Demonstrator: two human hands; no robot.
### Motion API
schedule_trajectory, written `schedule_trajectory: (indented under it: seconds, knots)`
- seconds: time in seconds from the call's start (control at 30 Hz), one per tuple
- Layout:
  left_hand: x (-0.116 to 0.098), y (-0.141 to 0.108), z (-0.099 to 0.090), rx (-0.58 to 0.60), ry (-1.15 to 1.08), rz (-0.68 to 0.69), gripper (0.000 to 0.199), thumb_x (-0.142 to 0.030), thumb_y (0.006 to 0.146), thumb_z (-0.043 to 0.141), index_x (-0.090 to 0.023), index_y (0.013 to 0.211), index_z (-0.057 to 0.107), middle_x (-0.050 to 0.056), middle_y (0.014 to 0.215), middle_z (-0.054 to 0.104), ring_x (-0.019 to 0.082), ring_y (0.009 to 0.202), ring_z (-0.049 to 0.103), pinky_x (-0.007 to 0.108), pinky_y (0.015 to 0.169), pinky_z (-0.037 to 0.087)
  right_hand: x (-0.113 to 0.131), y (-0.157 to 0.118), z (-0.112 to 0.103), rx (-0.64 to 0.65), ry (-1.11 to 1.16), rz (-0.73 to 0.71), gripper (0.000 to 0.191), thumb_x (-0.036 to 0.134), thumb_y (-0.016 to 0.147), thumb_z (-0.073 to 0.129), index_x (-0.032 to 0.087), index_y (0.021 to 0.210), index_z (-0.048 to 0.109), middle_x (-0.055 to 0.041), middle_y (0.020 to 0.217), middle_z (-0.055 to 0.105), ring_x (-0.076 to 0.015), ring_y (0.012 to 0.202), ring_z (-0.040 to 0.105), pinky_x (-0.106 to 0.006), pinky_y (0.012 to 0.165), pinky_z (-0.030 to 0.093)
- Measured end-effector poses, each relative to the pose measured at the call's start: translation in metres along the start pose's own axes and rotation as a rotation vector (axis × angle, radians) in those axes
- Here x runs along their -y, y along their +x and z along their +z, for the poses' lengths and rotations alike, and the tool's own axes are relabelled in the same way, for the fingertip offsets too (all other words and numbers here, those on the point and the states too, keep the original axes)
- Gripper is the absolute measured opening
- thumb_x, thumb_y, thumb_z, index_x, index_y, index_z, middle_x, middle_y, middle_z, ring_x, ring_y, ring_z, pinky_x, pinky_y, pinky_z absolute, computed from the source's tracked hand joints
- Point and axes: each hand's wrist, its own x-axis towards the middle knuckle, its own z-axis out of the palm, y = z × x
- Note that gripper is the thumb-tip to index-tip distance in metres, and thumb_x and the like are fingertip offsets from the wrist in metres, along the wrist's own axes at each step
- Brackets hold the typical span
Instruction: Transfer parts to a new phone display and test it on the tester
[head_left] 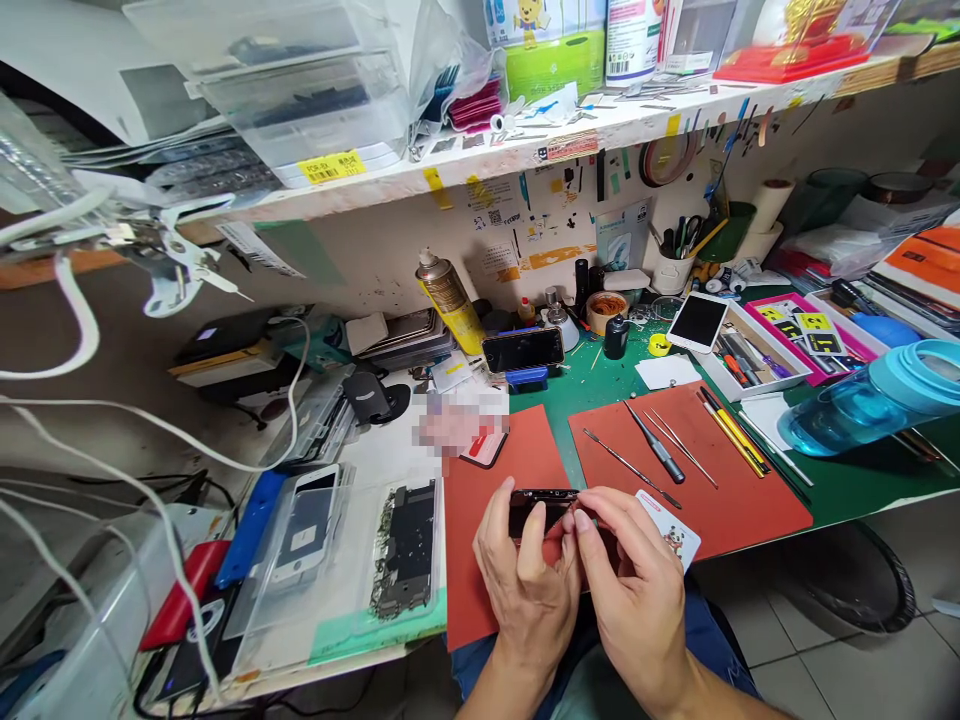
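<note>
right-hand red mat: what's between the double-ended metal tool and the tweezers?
A dark-handled tool, on the red mat between the double-ended metal tool and the tweezers. Shows in the head view.

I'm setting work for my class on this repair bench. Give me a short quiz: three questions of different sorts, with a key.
1. True or false: the tweezers are in the right hand.
2. Choose one. Which lies nearest the right hand?
A. bottle
B. white card
C. spray can
3. In a few words: what does the left hand hold?

Key
1. False; they lie on the red mat.
2. B.
3. A dark device, partly hidden by the fingers.
</note>
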Motion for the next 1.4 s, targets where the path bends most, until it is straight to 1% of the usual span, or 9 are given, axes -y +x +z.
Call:
schedule_trajectory:
  seconds: [0.27, 0.57, 0.87, 1.07, 1.13, 1.2, 1.27, 1.3, 1.4]
  knots:
    - [-0.004, 0.002, -0.011, 0.058, 0.012, 0.011, 0.050, -0.005, 0.085, 0.085, -0.016, 0.126, 0.058, 0.029, 0.151, 0.052, 0.039, 0.139, 0.058, 0.051, 0.099, 0.056, 0.004, -0.001, -0.007, 0.013, 0.021, 0.036, 0.016, 0.016, 0.104, 0.064, 0.022, 0.110, 0.078, -0.0057, 0.104, 0.076, -0.0151, 0.091, 0.076, -0.021, 0.076, 0.064]
    - [-0.008, 0.004, -0.024, 0.141, -0.067, -0.057, 0.039, -0.003, 0.091, 0.076, -0.019, 0.124, 0.062, 0.024, 0.157, 0.046, 0.037, 0.146, 0.051, 0.053, 0.108, 0.051, 0.008, -0.001, -0.011, 0.034, 0.041, 0.029, 0.018, 0.017, 0.103, 0.064, 0.023, 0.106, 0.081, -0.0052, 0.097, 0.080, -0.0166, 0.083, 0.078, -0.022, 0.070, 0.063]
    - [-0.011, 0.006, -0.027, 0.136, -0.171, -0.121, 0.034, 0.001, 0.092, 0.073, -0.016, 0.120, 0.064, 0.024, 0.158, 0.044, 0.032, 0.149, 0.049, 0.044, 0.112, 0.050, 0.013, 0.000, -0.016, 0.082, 0.087, -0.045, 0.027, 0.007, 0.102, 0.060, 0.021, 0.114, 0.079, -0.0055, 0.101, 0.078, -0.0142, 0.092, 0.078, -0.021, 0.083, 0.064]
    - [-0.015, 0.006, -0.029, 0.114, -0.142, -0.142, 0.034, -0.002, 0.092, 0.074, -0.019, 0.120, 0.064, 0.022, 0.157, 0.046, 0.033, 0.149, 0.051, 0.045, 0.109, 0.053, 0.014, -0.002, -0.018, 0.104, 0.067, -0.063, 0.028, 0.007, 0.103, 0.059, 0.021, 0.118, 0.078, -0.0062, 0.104, 0.079, -0.0154, 0.095, 0.078, -0.023, 0.085, 0.064]
    - [-0.015, 0.006, -0.030, 0.112, -0.140, -0.143, 0.035, -0.003, 0.091, 0.075, -0.019, 0.120, 0.064, 0.022, 0.157, 0.047, 0.033, 0.148, 0.052, 0.045, 0.108, 0.055, 0.011, -0.003, -0.025, 0.100, 0.011, -0.083, 0.028, 0.008, 0.103, 0.060, 0.021, 0.122, 0.076, -0.0063, 0.106, 0.080, -0.0166, 0.095, 0.079, -0.024, 0.086, 0.065]
    - [-0.014, 0.006, -0.030, 0.108, -0.142, -0.138, 0.036, -0.002, 0.089, 0.077, -0.018, 0.119, 0.065, 0.022, 0.156, 0.048, 0.034, 0.146, 0.054, 0.045, 0.109, 0.055, 0.002, -0.005, -0.039, 0.087, -0.105, -0.100, 0.023, 0.012, 0.104, 0.062, 0.022, 0.121, 0.074, -0.0060, 0.106, 0.079, -0.0174, 0.094, 0.079, -0.026, 0.085, 0.064]
    - [-0.013, 0.007, -0.030, 0.102, -0.149, -0.133, 0.036, 0.001, 0.088, 0.077, -0.017, 0.118, 0.065, 0.023, 0.155, 0.048, 0.034, 0.146, 0.054, 0.046, 0.110, 0.054, -0.014, -0.008, -0.058, 0.091, -0.288, -0.092, 0.016, 0.023, 0.105, 0.065, 0.023, 0.119, 0.073, -0.0070, 0.106, 0.078, -0.0197, 0.092, 0.078, -0.027, 0.078, 0.064]
    - [-0.013, 0.007, -0.030, 0.100, -0.153, -0.131, 0.036, 0.002, 0.088, 0.077, -0.016, 0.117, 0.065, 0.023, 0.155, 0.048, 0.035, 0.146, 0.054, 0.047, 0.110, 0.054, -0.023, -0.010, -0.068, 0.101, -0.400, -0.073, 0.017, 0.032, 0.106, 0.066, 0.023, 0.119, 0.072, -0.0082, 0.107, 0.077, -0.0218, 0.092, 0.078, -0.029, 0.073, 0.063]
    - [-0.014, 0.006, -0.030, 0.099, -0.157, -0.125, 0.039, 0.004, 0.086, 0.078, -0.016, 0.116, 0.066, 0.023, 0.157, 0.047, 0.036, 0.146, 0.053, 0.048, 0.111, 0.053, -0.050, -0.018, -0.092, 0.148, -0.737, 0.002, 0.047, 0.063, 0.106, 0.056, 0.020, 0.122, 0.068, -0.0113, 0.105, 0.073, -0.0279, 0.085, 0.077, -0.035, 0.060, 0.059]
